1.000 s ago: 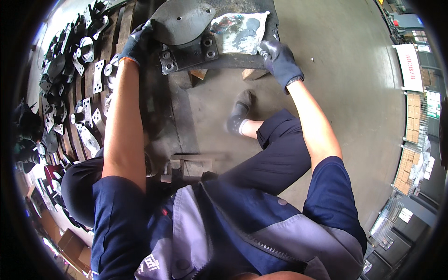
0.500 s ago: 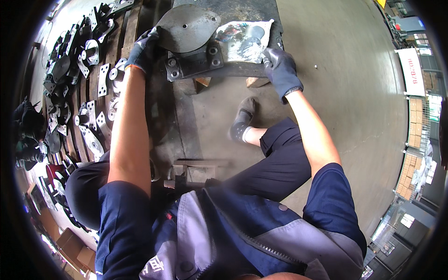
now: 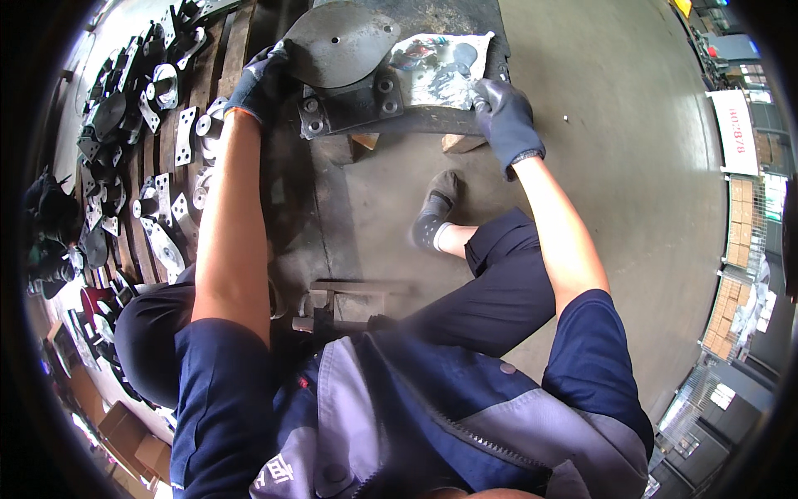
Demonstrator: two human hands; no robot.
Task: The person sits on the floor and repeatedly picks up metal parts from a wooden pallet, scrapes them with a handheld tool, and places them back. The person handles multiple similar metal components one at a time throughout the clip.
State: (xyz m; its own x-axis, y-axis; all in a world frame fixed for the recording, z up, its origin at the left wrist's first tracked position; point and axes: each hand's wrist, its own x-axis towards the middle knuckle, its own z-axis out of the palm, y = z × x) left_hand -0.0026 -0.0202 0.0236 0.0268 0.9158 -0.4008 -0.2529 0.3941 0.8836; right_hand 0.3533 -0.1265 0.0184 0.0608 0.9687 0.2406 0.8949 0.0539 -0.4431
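At the bench's left side, my gloved left hand (image 3: 261, 81) is closed on the left edge of a dark steel bracket. Its rounded top plate (image 3: 342, 46) has small holes, and below it sits a rectangular base (image 3: 353, 106) with bolt holes at its corners. My gloved right hand (image 3: 504, 123) is at the bench's right edge, fingers curled together beside a crumpled white plastic sheet (image 3: 440, 75) with coloured print and dark smudges. Whatever those fingers may hold is hidden. The bracket and the sheet both lie on the dark worktop (image 3: 453, 17).
Left of the bench, a wooden pallet (image 3: 218, 62) carries many loose metal brackets (image 3: 164, 85). Wooden blocks (image 3: 462, 143) support the bench. A low metal frame (image 3: 332, 303) stands on the floor near my legs. Stacked boxes (image 3: 738, 216) line the far right.
The bracket and worktop appear slightly higher and farther right in view. Both hands keep nearly the same places, the right a touch farther right.
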